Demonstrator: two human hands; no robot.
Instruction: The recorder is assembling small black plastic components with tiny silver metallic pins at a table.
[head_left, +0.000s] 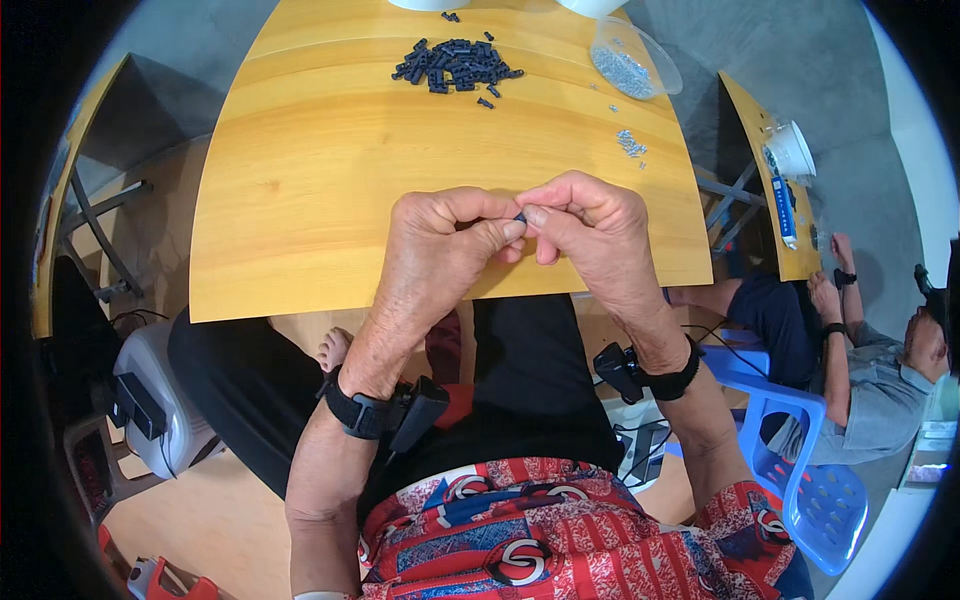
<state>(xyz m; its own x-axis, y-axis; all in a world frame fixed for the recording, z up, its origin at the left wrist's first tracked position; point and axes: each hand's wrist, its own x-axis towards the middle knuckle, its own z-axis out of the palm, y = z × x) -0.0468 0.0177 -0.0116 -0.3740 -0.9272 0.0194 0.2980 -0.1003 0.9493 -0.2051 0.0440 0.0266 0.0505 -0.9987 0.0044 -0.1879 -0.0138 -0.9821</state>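
Observation:
My left hand (448, 232) and my right hand (592, 218) meet above the near edge of the wooden table (300, 200). Between their pinched fingertips is a small black part (521, 217), mostly covered by the thumbs and fingers. Both hands are closed on it. Farther off on the table lies a heap of small black plastic parts (455, 66), like the one I hold in colour. To the right, a small scatter of silvery metal pieces (630, 144), perhaps screws, rests on the wood.
A clear plastic tub (625, 75) of silvery pieces lies tilted at the table's far right. White containers (430, 3) stand at the far edge. On the right, another person (860, 370) sits at a second table (790, 240), beside a blue plastic chair (800, 440).

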